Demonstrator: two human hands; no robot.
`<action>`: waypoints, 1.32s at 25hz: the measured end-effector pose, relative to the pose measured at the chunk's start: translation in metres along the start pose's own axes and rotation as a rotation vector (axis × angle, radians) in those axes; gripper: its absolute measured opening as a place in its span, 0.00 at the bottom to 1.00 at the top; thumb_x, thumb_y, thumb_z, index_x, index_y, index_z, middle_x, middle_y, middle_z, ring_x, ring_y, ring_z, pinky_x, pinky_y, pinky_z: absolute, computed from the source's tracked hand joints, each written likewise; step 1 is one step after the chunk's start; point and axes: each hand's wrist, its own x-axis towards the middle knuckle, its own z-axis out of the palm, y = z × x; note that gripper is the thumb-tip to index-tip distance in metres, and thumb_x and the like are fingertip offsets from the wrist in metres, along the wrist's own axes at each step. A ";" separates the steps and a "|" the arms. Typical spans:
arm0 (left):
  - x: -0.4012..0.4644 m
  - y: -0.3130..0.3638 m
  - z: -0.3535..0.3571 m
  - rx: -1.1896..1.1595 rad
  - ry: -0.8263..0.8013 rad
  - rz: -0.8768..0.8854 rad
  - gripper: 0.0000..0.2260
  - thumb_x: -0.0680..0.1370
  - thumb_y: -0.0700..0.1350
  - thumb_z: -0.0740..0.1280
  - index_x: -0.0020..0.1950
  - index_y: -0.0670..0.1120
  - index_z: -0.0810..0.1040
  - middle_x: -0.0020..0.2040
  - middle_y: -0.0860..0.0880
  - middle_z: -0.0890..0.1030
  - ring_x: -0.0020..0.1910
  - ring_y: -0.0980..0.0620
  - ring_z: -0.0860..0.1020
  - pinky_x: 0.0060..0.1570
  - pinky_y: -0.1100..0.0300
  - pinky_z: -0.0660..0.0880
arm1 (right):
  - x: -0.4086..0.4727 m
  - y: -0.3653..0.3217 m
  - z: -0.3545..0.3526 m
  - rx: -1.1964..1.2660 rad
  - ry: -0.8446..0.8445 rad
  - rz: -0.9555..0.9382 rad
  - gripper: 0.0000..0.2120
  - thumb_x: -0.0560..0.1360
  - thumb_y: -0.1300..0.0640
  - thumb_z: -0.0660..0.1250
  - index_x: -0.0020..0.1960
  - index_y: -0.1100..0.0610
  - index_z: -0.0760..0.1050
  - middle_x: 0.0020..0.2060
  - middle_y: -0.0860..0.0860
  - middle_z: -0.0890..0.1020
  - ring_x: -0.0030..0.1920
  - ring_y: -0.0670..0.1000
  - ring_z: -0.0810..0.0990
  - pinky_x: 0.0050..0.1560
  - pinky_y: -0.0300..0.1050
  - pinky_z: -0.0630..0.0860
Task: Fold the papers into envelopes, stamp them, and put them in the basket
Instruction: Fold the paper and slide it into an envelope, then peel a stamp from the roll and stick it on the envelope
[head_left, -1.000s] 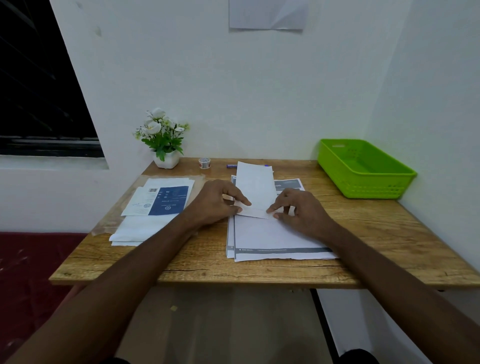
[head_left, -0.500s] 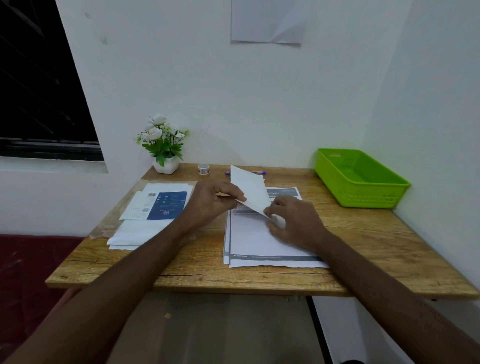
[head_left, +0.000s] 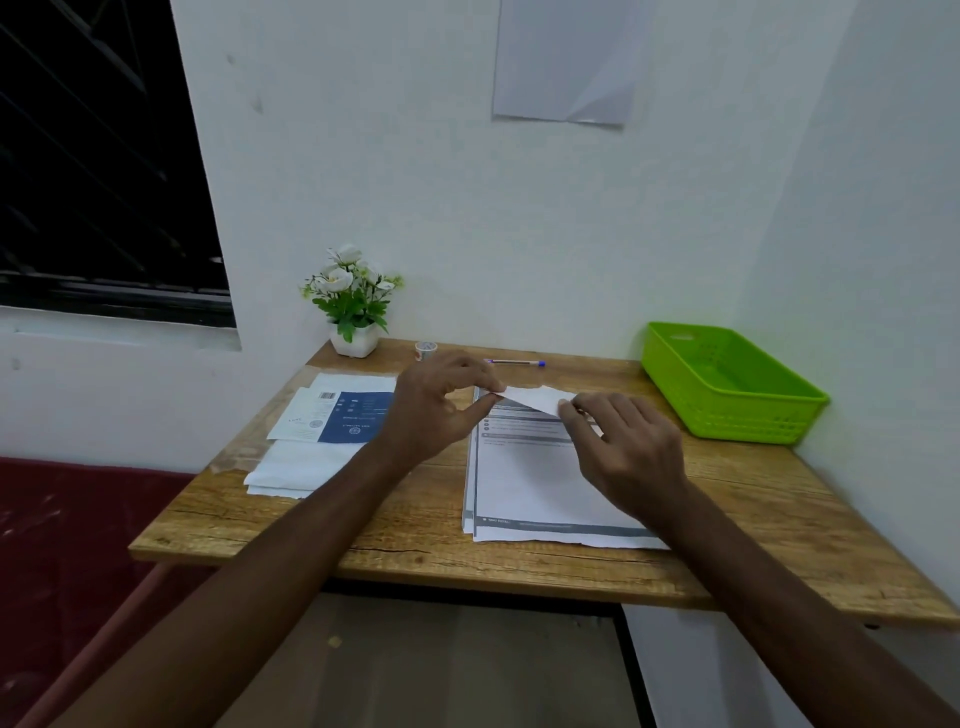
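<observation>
Two hands met over a stack of printed sheets (head_left: 540, 483) on a wooden worktop (head_left: 415, 540), and that stack serves here as the landmark. The left hand (head_left: 436, 410) pinched one end of a folded white paper (head_left: 535, 399) between thumb and fingertips, while the right hand (head_left: 623, 447) gripped the other end with curled fingers. The paper was held just above the far end of the stack, probably so the fold could be shaped in the air with the flat sheets beneath as a pressing surface. It appeared narrow and only partly folded, so the envelope looked unfinished and unstamped. To the right of the stack, at the worktop's far corner against the wall, sat a green basket (head_left: 727, 415), its open top within reach, likely to receive finished envelopes; no envelopes could be seen inside it. Beyond the stack lay a pen (head_left: 514, 361) and a small round object (head_left: 426, 351), possibly the stamp, though too small to tell. To the left of the stack lay more papers, one with a blue panel (head_left: 353, 423). Further back on that side stood a potted flower (head_left: 353, 306).
</observation>
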 end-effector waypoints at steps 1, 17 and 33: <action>0.000 0.000 0.000 0.027 0.015 0.025 0.07 0.72 0.39 0.81 0.48 0.43 0.88 0.48 0.48 0.88 0.50 0.50 0.85 0.48 0.47 0.81 | 0.003 -0.003 -0.004 0.029 0.008 0.025 0.07 0.75 0.69 0.71 0.49 0.60 0.85 0.45 0.56 0.85 0.42 0.57 0.82 0.39 0.50 0.73; 0.007 -0.018 -0.005 0.110 -0.359 -0.369 0.10 0.77 0.53 0.75 0.52 0.49 0.88 0.43 0.51 0.87 0.39 0.56 0.80 0.38 0.58 0.76 | 0.081 0.021 0.088 1.180 -0.625 0.702 0.16 0.77 0.41 0.72 0.43 0.52 0.87 0.36 0.50 0.87 0.36 0.47 0.83 0.39 0.39 0.77; 0.006 -0.041 0.011 0.422 -0.581 -0.058 0.13 0.81 0.48 0.69 0.64 0.48 0.82 0.53 0.48 0.86 0.46 0.50 0.83 0.48 0.61 0.72 | 0.170 -0.020 0.334 0.630 -1.129 0.562 0.14 0.73 0.54 0.78 0.49 0.65 0.84 0.44 0.59 0.87 0.45 0.58 0.86 0.43 0.52 0.82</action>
